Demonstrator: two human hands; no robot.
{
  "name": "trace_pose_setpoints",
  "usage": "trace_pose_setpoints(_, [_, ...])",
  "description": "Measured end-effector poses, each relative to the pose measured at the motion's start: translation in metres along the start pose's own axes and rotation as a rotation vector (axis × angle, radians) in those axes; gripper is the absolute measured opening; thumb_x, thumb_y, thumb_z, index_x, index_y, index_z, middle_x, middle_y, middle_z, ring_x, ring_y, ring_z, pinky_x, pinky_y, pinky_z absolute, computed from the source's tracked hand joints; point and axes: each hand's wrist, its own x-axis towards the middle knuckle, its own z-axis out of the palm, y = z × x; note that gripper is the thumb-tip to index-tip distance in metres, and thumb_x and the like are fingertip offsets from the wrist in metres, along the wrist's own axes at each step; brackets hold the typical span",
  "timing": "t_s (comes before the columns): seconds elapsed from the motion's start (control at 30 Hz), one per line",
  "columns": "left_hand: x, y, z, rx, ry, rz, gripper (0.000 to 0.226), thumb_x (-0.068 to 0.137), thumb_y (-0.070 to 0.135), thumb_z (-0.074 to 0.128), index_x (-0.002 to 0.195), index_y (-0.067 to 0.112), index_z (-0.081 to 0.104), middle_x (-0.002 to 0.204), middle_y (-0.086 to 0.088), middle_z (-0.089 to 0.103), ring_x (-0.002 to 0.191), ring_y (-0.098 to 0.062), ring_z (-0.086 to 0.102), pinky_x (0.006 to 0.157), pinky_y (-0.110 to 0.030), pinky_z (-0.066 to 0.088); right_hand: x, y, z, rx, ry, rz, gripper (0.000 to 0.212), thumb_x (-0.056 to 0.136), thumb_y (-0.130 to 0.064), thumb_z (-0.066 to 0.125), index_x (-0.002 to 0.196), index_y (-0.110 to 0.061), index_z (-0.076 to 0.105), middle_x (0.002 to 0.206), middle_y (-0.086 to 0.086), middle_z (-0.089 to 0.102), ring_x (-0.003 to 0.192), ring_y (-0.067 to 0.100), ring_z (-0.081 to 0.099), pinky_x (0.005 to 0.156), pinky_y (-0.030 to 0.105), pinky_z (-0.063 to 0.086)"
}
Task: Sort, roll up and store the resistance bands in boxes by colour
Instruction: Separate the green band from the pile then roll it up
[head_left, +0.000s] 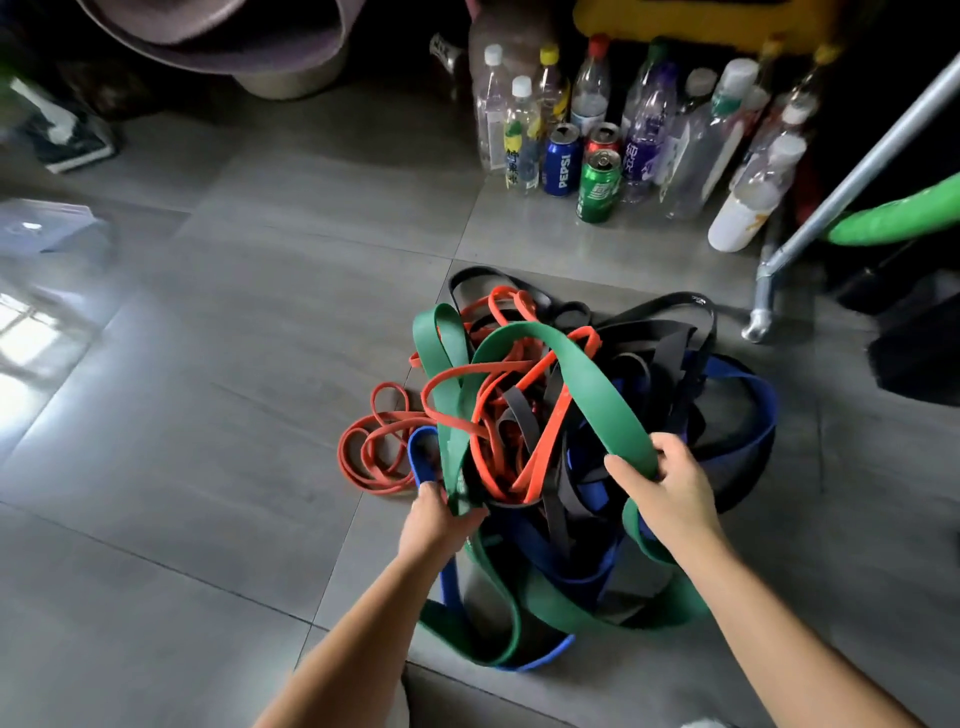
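Sorting step, barely begun by the look of it: nothing rolled, no box in view. On the grey floor (208, 415), one tangled heap of resistance bands (571, 441), wide green, thin orange, black and blue, all looped through each other. Left hand (436, 519) pinching a strand of green band (587, 395) at the near left edge of the heap, thumb and fingers closed on it. Right hand (665, 488) gripping a wide green loop higher up, fingers curled over its edge; one band or two, impossible to tell. Next, probably: drawing the green up and free, slowly, with orange loops (374, 452) crossing over and under it and apt to drag along. Flat, rubbery, limp; likelier to snag than slide. Beyond the heap, well apart, bottles and cans (597, 130).
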Motion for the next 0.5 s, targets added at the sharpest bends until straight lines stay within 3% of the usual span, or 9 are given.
trace_pose_setpoints(0.07, [-0.006, 0.007, 0.001, -0.051, -0.001, 0.034, 0.016, 0.085, 0.03, 0.054, 0.089, 0.014, 0.053, 0.093, -0.009, 0.066, 0.084, -0.029, 0.063, 0.07, -0.031, 0.049, -0.001, -0.004, 0.0, -0.035, -0.017, -0.015, 0.03, 0.077, -0.038, 0.071, 0.096, -0.024, 0.052, 0.087, -0.005, 0.066, 0.084, 0.017, 0.061, 0.076, 0.039, 0.05])
trace_pose_setpoints(0.2, [-0.005, 0.012, -0.003, -0.189, 0.007, 0.068, 0.013, 0.088, 0.02, 0.046, 0.088, 0.009, 0.053, 0.091, -0.014, 0.064, 0.08, -0.031, 0.059, 0.064, -0.029, 0.042, -0.009, -0.017, 0.001, -0.11, -0.041, -0.069, 0.022, 0.078, -0.036, 0.069, 0.08, -0.025, 0.05, 0.076, -0.004, 0.063, 0.075, 0.019, 0.059, 0.064, 0.034, 0.044])
trace_pose_setpoints(0.27, [-0.003, 0.007, 0.003, -0.358, -0.054, -0.005, 0.027, 0.082, 0.016, 0.055, 0.104, 0.0, 0.056, 0.095, -0.016, 0.065, 0.074, -0.026, 0.06, 0.062, -0.027, 0.049, -0.015, -0.023, 0.004, -0.118, -0.063, -0.088, 0.022, 0.079, -0.033, 0.069, 0.077, -0.025, 0.049, 0.075, -0.004, 0.061, 0.073, 0.016, 0.058, 0.059, 0.031, 0.041])
trace_pose_setpoints(0.33, [-0.006, 0.002, 0.013, -0.457, -0.113, -0.054, 0.055, 0.073, 0.019, 0.072, 0.12, 0.002, 0.05, 0.103, -0.012, 0.063, 0.085, -0.022, 0.063, 0.068, -0.026, 0.052, -0.02, -0.026, 0.007, -0.098, -0.091, -0.088, 0.022, 0.079, -0.03, 0.07, 0.075, -0.023, 0.049, 0.072, -0.003, 0.06, 0.069, 0.015, 0.056, 0.058, 0.029, 0.041])
trace_pose_setpoints(0.4, [-0.013, 0.0, 0.021, -0.33, -0.092, -0.034, 0.068, 0.063, 0.027, 0.079, 0.119, 0.01, 0.045, 0.105, -0.006, 0.06, 0.092, -0.022, 0.062, 0.071, -0.028, 0.052, -0.023, -0.022, 0.011, -0.079, -0.123, -0.059, 0.023, 0.077, -0.03, 0.071, 0.074, -0.021, 0.049, 0.069, -0.003, 0.057, 0.066, 0.016, 0.054, 0.06, 0.032, 0.042])
trace_pose_setpoints(0.5, [-0.02, 0.006, 0.015, -0.063, 0.009, 0.095, 0.035, 0.074, 0.027, 0.064, 0.104, 0.014, 0.054, 0.092, -0.002, 0.064, 0.08, -0.024, 0.062, 0.061, -0.029, 0.045, -0.026, -0.015, 0.013, -0.121, -0.16, -0.049, 0.024, 0.074, -0.031, 0.073, 0.075, -0.021, 0.052, 0.071, -0.003, 0.062, 0.07, 0.018, 0.059, 0.066, 0.037, 0.047])
